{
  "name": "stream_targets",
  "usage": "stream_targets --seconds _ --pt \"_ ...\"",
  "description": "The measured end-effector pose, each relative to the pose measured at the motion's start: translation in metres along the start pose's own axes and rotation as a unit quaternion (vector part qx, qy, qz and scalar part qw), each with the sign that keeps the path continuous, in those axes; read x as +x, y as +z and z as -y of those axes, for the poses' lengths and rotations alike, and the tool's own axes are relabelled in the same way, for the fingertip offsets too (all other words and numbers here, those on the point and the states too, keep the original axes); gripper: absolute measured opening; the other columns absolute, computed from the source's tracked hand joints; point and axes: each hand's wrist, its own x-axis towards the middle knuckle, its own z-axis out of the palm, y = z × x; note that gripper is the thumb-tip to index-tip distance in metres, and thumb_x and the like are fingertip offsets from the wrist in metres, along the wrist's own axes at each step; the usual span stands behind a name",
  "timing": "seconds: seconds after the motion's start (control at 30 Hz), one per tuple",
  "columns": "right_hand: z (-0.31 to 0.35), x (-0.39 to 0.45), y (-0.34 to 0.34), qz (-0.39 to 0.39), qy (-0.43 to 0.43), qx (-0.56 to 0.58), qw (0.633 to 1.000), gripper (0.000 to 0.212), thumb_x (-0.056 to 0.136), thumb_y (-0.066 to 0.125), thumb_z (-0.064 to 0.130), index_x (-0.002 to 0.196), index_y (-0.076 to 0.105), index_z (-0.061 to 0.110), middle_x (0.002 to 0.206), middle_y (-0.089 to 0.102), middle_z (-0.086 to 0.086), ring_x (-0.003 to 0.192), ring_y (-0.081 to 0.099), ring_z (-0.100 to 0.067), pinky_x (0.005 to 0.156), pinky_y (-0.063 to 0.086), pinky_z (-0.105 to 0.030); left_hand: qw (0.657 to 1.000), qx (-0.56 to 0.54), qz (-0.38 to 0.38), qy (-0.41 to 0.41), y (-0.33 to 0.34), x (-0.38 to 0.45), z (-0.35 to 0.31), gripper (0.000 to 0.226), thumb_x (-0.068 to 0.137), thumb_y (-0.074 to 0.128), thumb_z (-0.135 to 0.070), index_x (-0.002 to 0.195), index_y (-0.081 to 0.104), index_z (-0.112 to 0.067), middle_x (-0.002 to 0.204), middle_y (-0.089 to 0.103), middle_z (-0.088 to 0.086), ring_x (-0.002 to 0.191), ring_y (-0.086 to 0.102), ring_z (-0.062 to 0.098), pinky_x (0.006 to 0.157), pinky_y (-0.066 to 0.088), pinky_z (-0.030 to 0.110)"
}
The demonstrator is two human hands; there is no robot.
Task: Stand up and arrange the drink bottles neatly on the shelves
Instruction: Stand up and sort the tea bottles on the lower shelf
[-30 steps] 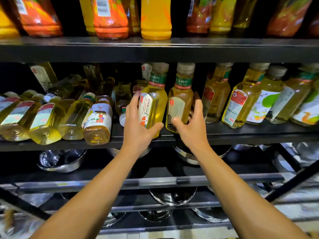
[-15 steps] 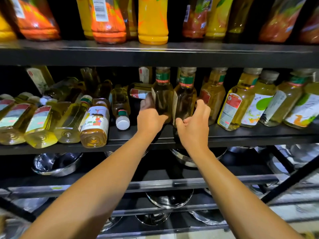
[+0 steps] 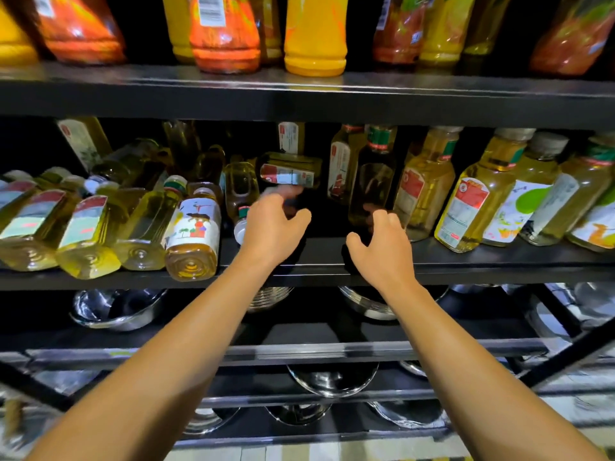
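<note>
Both hands hold nothing: my left hand [image 3: 273, 224] hovers over the middle shelf [image 3: 316, 257] with fingers loosely curled and blurred, thumb apart, and my right hand [image 3: 382, 244] hangs just beside it, fingers spread and relaxed, near the foot of an upright bottle [image 3: 371, 181]. I count two upright bottles at centre, that one and its far-left neighbour [image 3: 339, 168], long axes vertical, caps up. Right of them stand five more [image 3: 466, 194], leaning slightly. On the left, four bottles [image 3: 139, 227] lie on their sides in a row, long axes running near to far, bases toward me; more lie jumbled behind, too dim to count. One bottle [image 3: 289, 171] lies crosswise above my left fingers, long axis left to right. Another [image 3: 241, 194] points its white cap toward me. Orange and yellow bottles [image 3: 314, 38] fill the top shelf. Steel bowls [image 3: 116, 311] sit below
</note>
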Motion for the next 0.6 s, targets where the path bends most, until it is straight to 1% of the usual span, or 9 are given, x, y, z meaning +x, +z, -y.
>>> stream_targets --seconds 0.07,0.13,0.23,0.3,0.37,0.43,0.5,0.57,0.6 --pt "0.005 0.007 0.003 0.034 0.002 -0.016 0.999 0.025 0.093 0.057 0.035 0.096 0.048 0.013 0.091 0.048 0.0 0.083 0.052 -0.023 0.067 0.035 -0.031 0.994 0.066 -0.077 0.047 -0.017 -0.007 0.013 0.035 0.089 0.064 -0.023 0.124 0.064 -0.017 0.125 0.058 0.0 0.109 0.051 0.009 0.089 0.034 0.014" --pt "0.013 0.015 0.005 0.067 0.011 -0.024 0.997 0.03 0.093 0.056 0.039 0.098 0.051 0.011 0.092 0.051 -0.002 0.085 0.053 -0.024 0.066 0.036 -0.031 0.983 0.142 -0.102 0.058 -0.026 -0.008 0.026 0.038 0.088 0.065 -0.027 0.124 0.063 -0.016 0.129 0.056 0.006 0.119 0.049 0.024 0.094 0.037 0.026" --pt "0.029 0.023 0.009 0.089 0.009 -0.019 0.996 0.041 0.094 0.055 0.042 0.112 0.058 0.005 0.097 0.058 -0.006 0.08 0.053 -0.022 0.066 0.044 -0.033 0.972 0.233 -0.016 0.014 -0.022 0.003 0.038 0.065 0.085 0.067 -0.041 0.142 0.046 -0.018 0.149 0.037 0.012 0.136 0.033 0.036 0.109 0.033 0.044" --pt "0.039 0.025 0.012 0.099 -0.01 -0.013 0.995 0.041 0.094 0.055 0.042 0.115 0.06 0.007 0.098 0.066 -0.008 0.077 0.058 -0.023 0.07 0.052 -0.036 0.961 0.271 0.039 -0.03 -0.014 0.008 0.042 0.08 0.084 0.068 -0.044 0.151 0.03 -0.022 0.161 0.016 0.009 0.147 0.011 0.036 0.117 0.019 0.046" --pt "0.044 0.028 0.014 0.109 -0.033 0.006 0.993 0.046 0.095 0.054 0.04 0.136 0.051 0.018 0.094 0.066 -0.005 0.078 0.063 -0.025 0.076 0.054 -0.038 0.961 0.269 0.028 -0.055 -0.01 0.011 0.045 0.079 0.086 0.07 -0.03 0.152 0.027 -0.021 0.164 0.008 0.006 0.149 0.005 0.034 0.119 0.014 0.042" --pt "0.044 0.031 0.019 0.12 -0.049 0.013 0.992 0.055 0.095 0.054 0.038 0.147 0.038 0.029 0.092 0.064 -0.003 0.082 0.064 -0.026 0.08 0.054 -0.038 0.968 0.242 -0.034 -0.054 -0.007 0.01 0.047 0.067 0.085 0.065 -0.011 0.147 0.039 -0.014 0.162 0.018 0.008 0.147 0.019 0.032 0.117 0.021 0.038" --pt "0.042 0.036 0.028 0.127 -0.06 0.028 0.99 0.058 0.094 0.057 0.035 0.148 0.036 0.03 0.108 0.065 -0.008 0.094 0.063 -0.028 0.084 0.053 -0.037 0.971 0.219 -0.091 -0.041 -0.007 0.001 0.042 0.054 0.084 0.06 -0.005 0.137 0.051 -0.008 0.156 0.034 0.011 0.139 0.035 0.03 0.111 0.032 0.035" --pt "0.043 0.042 0.037 0.129 -0.084 0.065 0.986 0.062 0.09 0.063 0.029 0.147 0.036 0.031 0.135 0.053 -0.007 0.117 0.056 -0.027 0.094 0.049 -0.036 0.973 0.193 -0.122 -0.04 -0.011 -0.01 0.035 0.034 0.087 0.06 -0.01 0.12 0.058 -0.006 0.135 0.055 0.011 0.12 0.052 0.029 0.094 0.042 0.032" --pt "0.044 0.045 0.042 0.127 -0.105 0.082 0.983 0.065 0.089 0.066 0.026 0.147 0.036 0.03 0.144 0.045 -0.005 0.127 0.049 -0.025 0.101 0.045 -0.034 0.974 0.181 -0.134 -0.037 -0.015 -0.017 0.03 0.023 0.087 0.062 -0.014 0.11 0.058 -0.009 0.118 0.061 0.008 0.104 0.056 0.027 0.08 0.04 0.027"
